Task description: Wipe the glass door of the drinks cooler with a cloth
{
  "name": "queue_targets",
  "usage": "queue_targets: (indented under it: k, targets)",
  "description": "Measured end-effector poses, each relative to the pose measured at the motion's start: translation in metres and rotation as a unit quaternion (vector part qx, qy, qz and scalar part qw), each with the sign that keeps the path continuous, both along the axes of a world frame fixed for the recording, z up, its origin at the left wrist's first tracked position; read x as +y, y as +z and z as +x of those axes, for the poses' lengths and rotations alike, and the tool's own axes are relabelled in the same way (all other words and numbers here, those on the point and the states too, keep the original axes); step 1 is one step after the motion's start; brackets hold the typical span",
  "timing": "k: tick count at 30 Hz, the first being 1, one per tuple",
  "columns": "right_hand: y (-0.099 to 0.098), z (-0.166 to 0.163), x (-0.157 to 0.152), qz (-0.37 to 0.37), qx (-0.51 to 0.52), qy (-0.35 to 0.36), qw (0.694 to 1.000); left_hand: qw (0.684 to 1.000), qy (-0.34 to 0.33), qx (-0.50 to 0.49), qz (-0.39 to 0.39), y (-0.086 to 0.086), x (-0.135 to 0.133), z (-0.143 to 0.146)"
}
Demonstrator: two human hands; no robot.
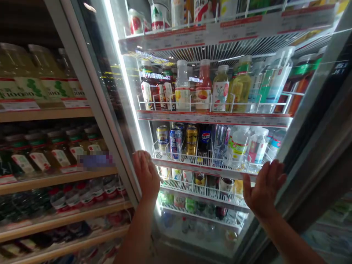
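Note:
Both my hands are raised in front of a lit drinks fridge (214,118), with its glass front between them and the shelves. My left hand (146,174) is held up near the left edge of the glass, fingers extended and nothing in it. At the lower right, my right hand (264,190) is also empty, thumb apart from the fingers. Whether either palm touches the glass I cannot tell. Between the hands, behind the glass, stand a gold can (191,140), a blue can (175,143) and a dark Pepsi bottle (205,138).
Wooden shelves (55,183) with rows of bottles stand at the left. Inside the fridge, a higher rack holds juice bottles, among them a pink bottle (203,82). A dark door frame (308,121) runs down the right side. Reflections cross the glass.

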State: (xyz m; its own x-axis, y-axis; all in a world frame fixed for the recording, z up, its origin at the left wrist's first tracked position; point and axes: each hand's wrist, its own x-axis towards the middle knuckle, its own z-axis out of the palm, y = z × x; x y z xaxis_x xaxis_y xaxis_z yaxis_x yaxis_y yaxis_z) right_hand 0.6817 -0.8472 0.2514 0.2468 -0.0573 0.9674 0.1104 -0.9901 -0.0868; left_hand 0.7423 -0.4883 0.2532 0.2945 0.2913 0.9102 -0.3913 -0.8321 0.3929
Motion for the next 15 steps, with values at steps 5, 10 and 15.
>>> queue_targets:
  k: [5,10,15]
  targets:
    - [0.002,-0.001,0.000,-0.007,0.001,0.000,1.000,0.990,-0.059,-0.034,0.125,-0.018,-0.065,-0.019]
    - [0.003,-0.002,-0.001,-0.017,0.003,0.003,1.000,0.983,-0.081,-0.065,0.152,0.017,-0.082,-0.020]
    - [0.002,-0.001,-0.001,-0.009,0.004,-0.001,1.000,0.979,-0.083,-0.080,0.171,0.032,-0.104,-0.027]
